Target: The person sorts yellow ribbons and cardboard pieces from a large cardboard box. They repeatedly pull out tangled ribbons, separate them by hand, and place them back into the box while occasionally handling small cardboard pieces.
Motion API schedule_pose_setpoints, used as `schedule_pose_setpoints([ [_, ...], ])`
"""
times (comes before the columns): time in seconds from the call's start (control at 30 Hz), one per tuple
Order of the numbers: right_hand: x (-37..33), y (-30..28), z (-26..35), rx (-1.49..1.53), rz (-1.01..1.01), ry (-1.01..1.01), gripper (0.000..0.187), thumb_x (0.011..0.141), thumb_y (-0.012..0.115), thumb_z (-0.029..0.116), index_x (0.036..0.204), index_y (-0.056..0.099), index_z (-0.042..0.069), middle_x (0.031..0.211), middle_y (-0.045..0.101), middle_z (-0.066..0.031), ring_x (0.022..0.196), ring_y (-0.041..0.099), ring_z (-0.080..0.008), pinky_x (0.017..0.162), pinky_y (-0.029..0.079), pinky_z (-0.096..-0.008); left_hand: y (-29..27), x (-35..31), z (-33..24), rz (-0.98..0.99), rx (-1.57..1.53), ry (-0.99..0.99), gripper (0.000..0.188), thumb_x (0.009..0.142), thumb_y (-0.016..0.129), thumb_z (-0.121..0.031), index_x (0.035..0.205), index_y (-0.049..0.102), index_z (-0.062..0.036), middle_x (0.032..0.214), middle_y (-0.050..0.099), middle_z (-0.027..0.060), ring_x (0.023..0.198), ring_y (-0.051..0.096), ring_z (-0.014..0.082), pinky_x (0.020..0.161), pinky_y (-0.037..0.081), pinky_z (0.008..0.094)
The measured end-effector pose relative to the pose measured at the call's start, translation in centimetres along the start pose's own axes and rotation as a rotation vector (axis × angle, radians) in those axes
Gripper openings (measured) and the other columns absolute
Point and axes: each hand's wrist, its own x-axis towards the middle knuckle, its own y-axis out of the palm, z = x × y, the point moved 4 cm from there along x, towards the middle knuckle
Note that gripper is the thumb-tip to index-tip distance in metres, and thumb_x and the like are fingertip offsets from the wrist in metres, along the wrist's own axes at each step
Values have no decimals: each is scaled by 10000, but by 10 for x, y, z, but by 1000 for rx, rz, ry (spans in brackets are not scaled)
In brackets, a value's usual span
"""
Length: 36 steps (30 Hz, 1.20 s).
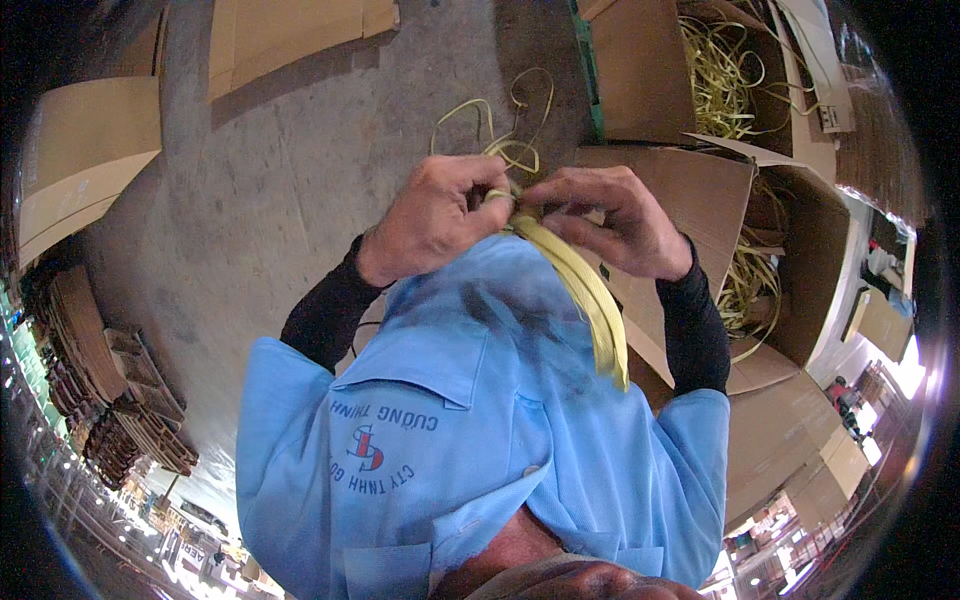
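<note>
A bundle of flat yellow straps (580, 285) hangs in front of my chest, its cut-looking end draped against my blue shirt. My left hand (435, 215) is closed, thumb and forefinger pinching a thin yellow strand at the top of the bundle. Close beside it, my right hand (615, 215) grips the bundle's top, fingers bent around it. The fingertips of both hands nearly meet there, so the exact spot they hold is partly hidden. Beyond the hands, thin yellow strap loops (515, 110) stick out over the grey floor.
At the right stand an open cardboard box (640, 70) and a nearer one (820, 270), both with tangled yellow straps inside. A box flap (690, 200) reaches near my right hand. Cardboard (290, 45) lies at the far left, with another carton (95, 150) and stacked wooden pieces (140, 430) at the left.
</note>
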Motion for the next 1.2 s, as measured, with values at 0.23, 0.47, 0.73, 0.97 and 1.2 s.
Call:
schedule_pose_setpoints([
  [0.23, 4, 13, -7, -15, 104, 159, 296, 842, 772, 233, 914, 636, -20, 773, 650, -119, 678, 580, -166, 630, 480, -340, 1, -4, -5, -1, -5, 111, 170, 835, 635, -148, 833, 603, 19, 694, 569, 124, 651, 562, 177, 605, 449, 341],
  [0.47, 0, 16, -16, -55, -226, -31, 237, 822, 760, 192, 844, 622, 2, 753, 598, -55, 672, 556, -137, 612, 439, -288, 8, -7, 14, -292, -472, -160, 119, 914, 623, -89, 887, 634, 26, 750, 605, -5, 705, 558, 90, 625, 462, 287],
  [0.73, 0, 25, -14, -5, -152, -188, 230, 796, 764, 160, 865, 612, 1, 955, 587, -123, 942, 575, -263, 817, 464, -355, 3, 9, 8, 231, -130, 266, 173, 934, 589, -165, 873, 590, -2, 768, 597, 40, 703, 565, 141, 639, 460, 313],
  [0.97, -9, 32, 1, 232, -325, -262, 171, 820, 759, 114, 822, 614, 23, 977, 583, -101, 963, 556, -203, 855, 441, -335, -7, 10, 20, -359, -462, 411, 246, 941, 593, -131, 732, 517, -25, 731, 546, 24, 702, 521, 115, 630, 446, 296],
  [1.2, -14, 60, -29, 127, -650, -58, 131, 763, 712, -9, 809, 591, 10, 928, 614, -78, 831, 582, -131, 719, 478, -259, 0, 20, 30, -316, -48, 294, 150, 886, 698, -122, 945, 601, -25, 857, 615, 0, 787, 584, 99, 708, 470, 256],
])
